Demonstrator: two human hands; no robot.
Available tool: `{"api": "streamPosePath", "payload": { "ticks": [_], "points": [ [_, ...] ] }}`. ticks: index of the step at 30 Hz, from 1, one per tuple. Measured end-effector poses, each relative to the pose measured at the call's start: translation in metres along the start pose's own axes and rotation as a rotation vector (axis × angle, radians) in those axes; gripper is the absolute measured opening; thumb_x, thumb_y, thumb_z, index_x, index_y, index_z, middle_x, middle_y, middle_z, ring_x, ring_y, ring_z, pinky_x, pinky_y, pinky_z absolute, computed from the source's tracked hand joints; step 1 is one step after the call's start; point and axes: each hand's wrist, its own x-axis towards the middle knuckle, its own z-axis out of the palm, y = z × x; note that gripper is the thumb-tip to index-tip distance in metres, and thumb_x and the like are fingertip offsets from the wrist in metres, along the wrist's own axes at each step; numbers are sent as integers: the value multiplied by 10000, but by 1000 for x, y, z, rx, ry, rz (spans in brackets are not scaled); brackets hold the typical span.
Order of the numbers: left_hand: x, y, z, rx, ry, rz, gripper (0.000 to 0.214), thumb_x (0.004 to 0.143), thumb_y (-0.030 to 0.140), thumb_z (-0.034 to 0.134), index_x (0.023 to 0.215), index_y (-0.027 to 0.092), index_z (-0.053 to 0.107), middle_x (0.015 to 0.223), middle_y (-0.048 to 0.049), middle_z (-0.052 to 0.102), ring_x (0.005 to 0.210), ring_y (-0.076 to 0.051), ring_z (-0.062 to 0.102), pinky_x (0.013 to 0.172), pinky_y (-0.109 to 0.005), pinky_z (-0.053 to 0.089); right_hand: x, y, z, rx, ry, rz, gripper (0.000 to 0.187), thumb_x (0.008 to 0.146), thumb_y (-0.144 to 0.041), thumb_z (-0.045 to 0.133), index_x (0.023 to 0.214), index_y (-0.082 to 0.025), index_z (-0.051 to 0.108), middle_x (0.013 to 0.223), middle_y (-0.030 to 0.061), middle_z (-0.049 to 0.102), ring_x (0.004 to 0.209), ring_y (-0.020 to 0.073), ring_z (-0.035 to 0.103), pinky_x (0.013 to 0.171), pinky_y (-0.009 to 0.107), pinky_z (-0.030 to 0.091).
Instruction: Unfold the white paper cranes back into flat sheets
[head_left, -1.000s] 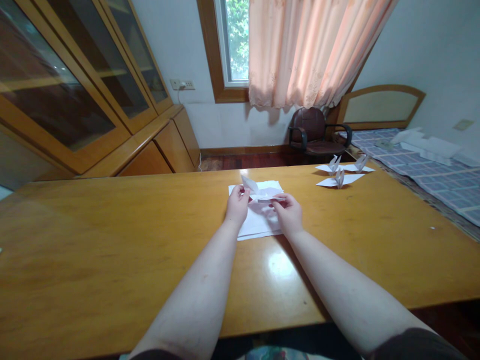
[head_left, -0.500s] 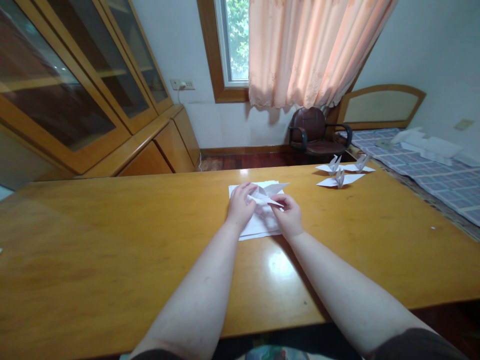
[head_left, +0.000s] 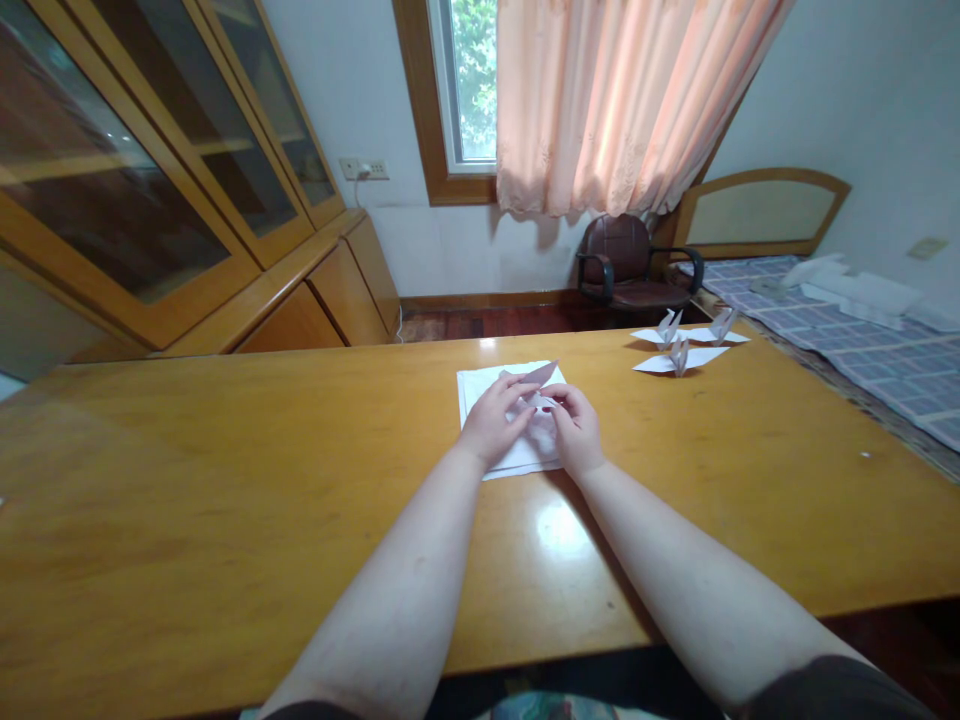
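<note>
A glossy yellow-brown wooden table [head_left: 225, 500] bears a flat, squarish stack of white sheets [head_left: 476, 385] and, toward the far right corner, three sharp-winged paper birds [head_left: 680, 360]. Over the sheets, the left hand [head_left: 493, 422] curls, thumb parted from fingers, around a folded paper [head_left: 541, 374], whose right side the right hand [head_left: 577, 428] pinches. It looks crisp and angular, one shaded, pointed flap slanting up beyond the fingertips.

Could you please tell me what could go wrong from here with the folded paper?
The folded paper might crease wrongly or tear, because the left hand and right hand both work on it closely.

The white paper sheets underneath could shift on the shiny table if pushed.
</note>
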Motion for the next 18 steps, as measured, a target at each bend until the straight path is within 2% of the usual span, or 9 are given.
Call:
{"api": "streamPosePath", "payload": {
  "ticks": [3, 7, 18],
  "points": [
    [1, 0, -1, -39, 11, -20, 218, 853, 224, 517, 1047, 227, 618, 1153, -47, 605, 1118, -176, 536, 1005, -361, 416, 0, 3, 2, 5, 24, 71, 134, 813, -245, 508, 893, -219, 612, 898, 33, 622, 832, 179, 581, 756, 330, 470],
    [2, -2, -1, -93, 57, -61, 179, 856, 189, 483, 958, 231, 625, 1070, -36, 655, 1052, -178, 579, 965, -356, 436, 0, 4, 3, -4, 10, 76, 159, 810, -297, 542, 929, -218, 612, 930, 44, 631, 857, 182, 586, 768, 332, 477],
    [2, 1, -2, -94, 111, -39, 156, 838, 178, 510, 897, 224, 647, 1127, -52, 604, 1099, -174, 538, 993, -364, 412, 2, -1, 2, -94, 19, 39, 175, 773, -202, 539, 910, -215, 647, 933, 45, 648, 823, 171, 593, 729, 315, 479]
  ]
}}
